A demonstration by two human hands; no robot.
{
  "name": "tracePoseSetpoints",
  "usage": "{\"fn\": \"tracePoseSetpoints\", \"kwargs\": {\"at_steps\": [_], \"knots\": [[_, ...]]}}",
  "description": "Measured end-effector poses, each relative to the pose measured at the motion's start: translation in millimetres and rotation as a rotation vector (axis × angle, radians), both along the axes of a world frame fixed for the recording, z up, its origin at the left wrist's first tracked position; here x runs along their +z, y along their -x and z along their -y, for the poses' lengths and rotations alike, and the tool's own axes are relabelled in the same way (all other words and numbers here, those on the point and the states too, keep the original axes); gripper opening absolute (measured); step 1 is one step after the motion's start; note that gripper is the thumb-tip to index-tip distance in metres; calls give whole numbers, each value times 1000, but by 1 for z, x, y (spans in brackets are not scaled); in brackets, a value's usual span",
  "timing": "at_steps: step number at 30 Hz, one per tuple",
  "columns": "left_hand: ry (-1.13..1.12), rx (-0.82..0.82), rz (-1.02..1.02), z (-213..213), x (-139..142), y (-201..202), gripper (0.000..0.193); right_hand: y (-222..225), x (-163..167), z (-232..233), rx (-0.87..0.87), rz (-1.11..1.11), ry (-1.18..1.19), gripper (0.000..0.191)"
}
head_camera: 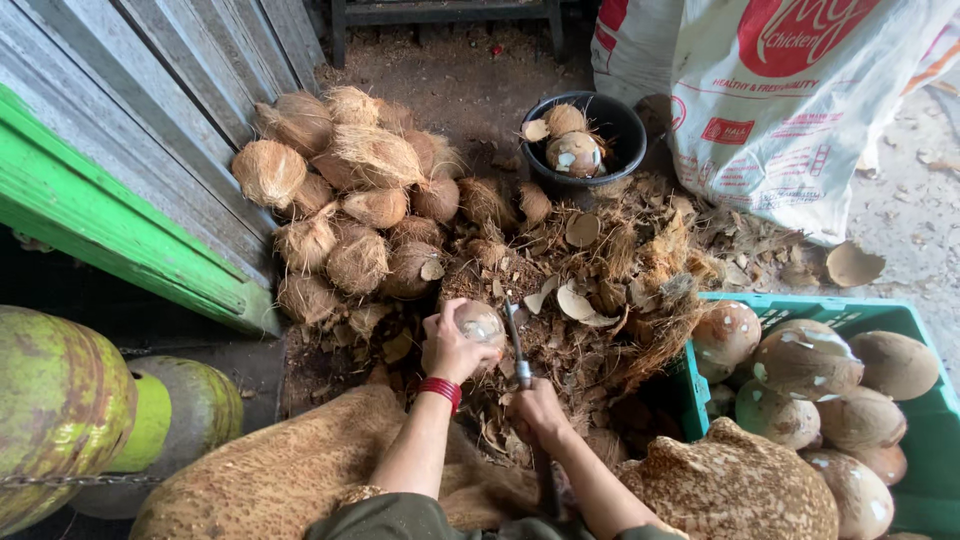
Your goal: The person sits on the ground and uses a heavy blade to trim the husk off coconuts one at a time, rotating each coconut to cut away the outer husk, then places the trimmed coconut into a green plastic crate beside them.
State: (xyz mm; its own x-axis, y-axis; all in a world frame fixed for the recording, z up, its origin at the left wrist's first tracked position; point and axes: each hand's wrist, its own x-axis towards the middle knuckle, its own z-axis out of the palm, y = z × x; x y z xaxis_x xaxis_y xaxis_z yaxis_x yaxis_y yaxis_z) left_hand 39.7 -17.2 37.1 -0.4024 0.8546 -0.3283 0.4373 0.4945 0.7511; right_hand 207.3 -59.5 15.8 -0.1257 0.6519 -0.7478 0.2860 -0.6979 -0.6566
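My left hand [452,347], a red band at its wrist, grips a partly peeled coconut [480,323] with pale flesh showing. My right hand [538,408] holds the handle of a knife [517,352] whose blade points up and lies against the coconut's right side. Both hands hover over a heap of brown husk scraps and shell pieces [600,300] on the ground. My knees are covered by speckled brown cloth [300,470].
A pile of several hairy brown coconuts [350,200] lies at upper left by a grey and green wall. A black bucket [590,130] holds coconut pieces. A green crate [920,420] at right holds peeled coconuts. A white printed sack [780,110] stands behind. Green gas cylinders [60,400] sit at left.
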Motion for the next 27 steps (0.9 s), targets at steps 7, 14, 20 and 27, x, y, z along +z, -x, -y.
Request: {"fn": "tracePoseSetpoints", "kwargs": {"at_steps": [7, 14, 20, 27], "knots": [[30, -12, -2, 0, -8, 1, 106, -17, 17, 0, 75, -111, -386, 14], [60, 39, 19, -2, -10, 3, 108, 0, 7, 3, 72, 106, -193, 9], [13, 15, 24, -1, -11, 7, 106, -13, 17, -1, 70, -32, -257, 17], [99, -22, -44, 3, 2, -1, 100, -2, 5, 4, 59, -60, -468, 18]]}}
